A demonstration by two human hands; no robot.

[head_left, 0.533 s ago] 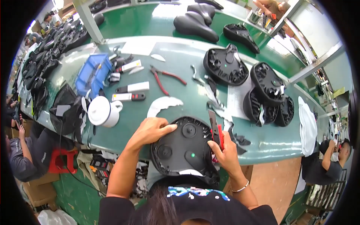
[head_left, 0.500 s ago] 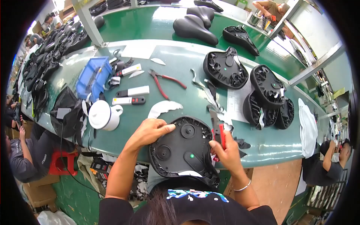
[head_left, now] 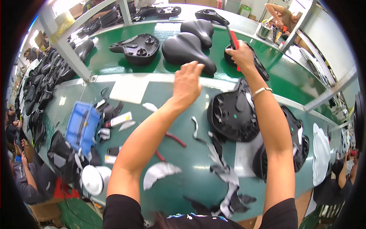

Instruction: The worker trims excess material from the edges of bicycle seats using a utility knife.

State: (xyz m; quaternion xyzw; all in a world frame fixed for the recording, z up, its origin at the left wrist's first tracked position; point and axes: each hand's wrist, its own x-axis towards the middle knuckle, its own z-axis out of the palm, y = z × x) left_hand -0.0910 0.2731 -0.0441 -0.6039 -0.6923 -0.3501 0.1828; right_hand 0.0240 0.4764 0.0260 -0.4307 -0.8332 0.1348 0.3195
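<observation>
My left hand (head_left: pixel 187 84) is raised over the far edge of the near bench with its fingers stretched out, holding nothing. Just beyond its fingertips lies a smooth black bicycle saddle (head_left: pixel 185 47) on the green far bench; contact cannot be made out. To its left, an upturned saddle (head_left: pixel 135 47) shows two round posts on its underside. My right hand (head_left: pixel 242 55) is closed around a red and black hand tool (head_left: pixel 233 39) with a narrow dark tip, its exact kind unclear. Beneath that hand is another upturned saddle (head_left: pixel 259 63), partly hidden.
Upturned saddles (head_left: pixel 232 114) sit on the near bench at right, with scraps (head_left: pixel 228 177) beside them. A blue bin (head_left: pixel 80 124), white lidded mug (head_left: pixel 93 179) and red-handled pliers (head_left: pixel 176 139) are left of centre. A metal post (head_left: pixel 70 51) rises at left; other people work around.
The upturned saddle is out of my hands, and one with matching posts now lies on the far bench. Both arms have stretched forward; the red and black tool stays in my right hand.
</observation>
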